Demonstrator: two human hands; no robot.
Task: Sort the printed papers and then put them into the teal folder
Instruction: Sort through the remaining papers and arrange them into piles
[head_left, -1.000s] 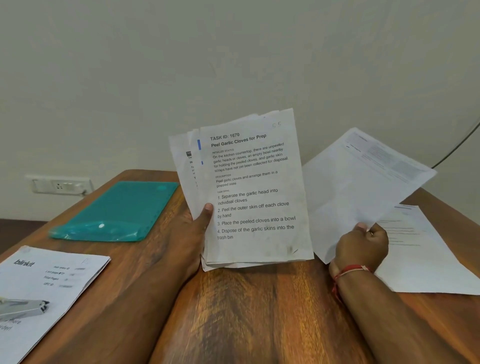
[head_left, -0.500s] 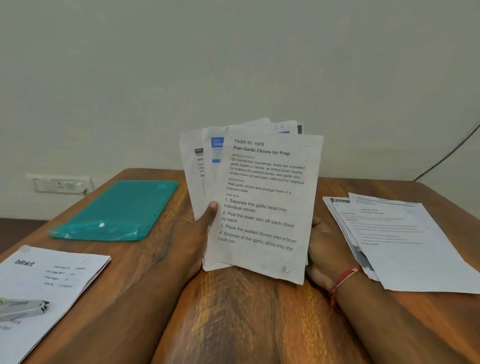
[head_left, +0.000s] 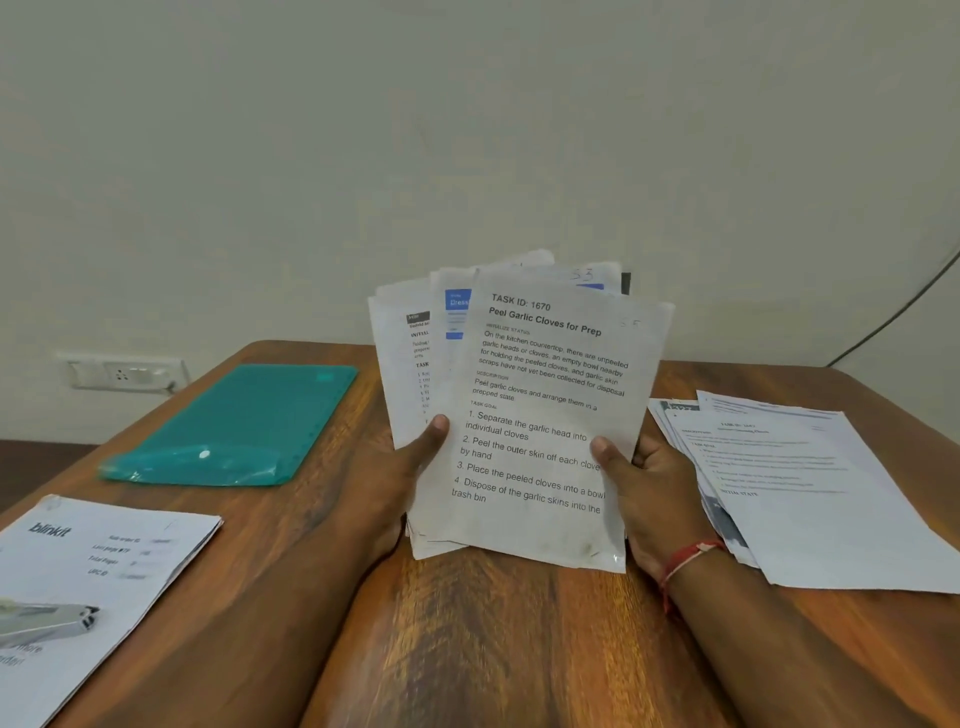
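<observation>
Above the near middle of the desk (head_left: 493, 639), a fanned sheaf of printed papers (head_left: 540, 410) is held upright between both grips. The left grip (head_left: 387, 483) is closed on the sheaf's left edge, with its thumb laid across the front. The right grip (head_left: 649, 493) is closed on the right edge in the same way, its thumb pressed on the front sheet. That sheet is headed "TASK ID: 1670, Peel Garlic Cloves for Prep". Behind it, further sheets are spread out to the left and above, one marked with a blue band. A red thread (head_left: 688, 558) is worn on the right wrist.

Just right of the right grip, a loose pile of papers (head_left: 821, 499) is laid flat on the desk. To the far left, the teal folder (head_left: 244, 421) is laid flat, apart from every paper. At the near left, a sheet printed "blinkit" (head_left: 109, 566) is seen, and a grey metal tool (head_left: 47, 618) is rested on it. A wall socket (head_left: 124, 373) is set beyond the folder.
</observation>
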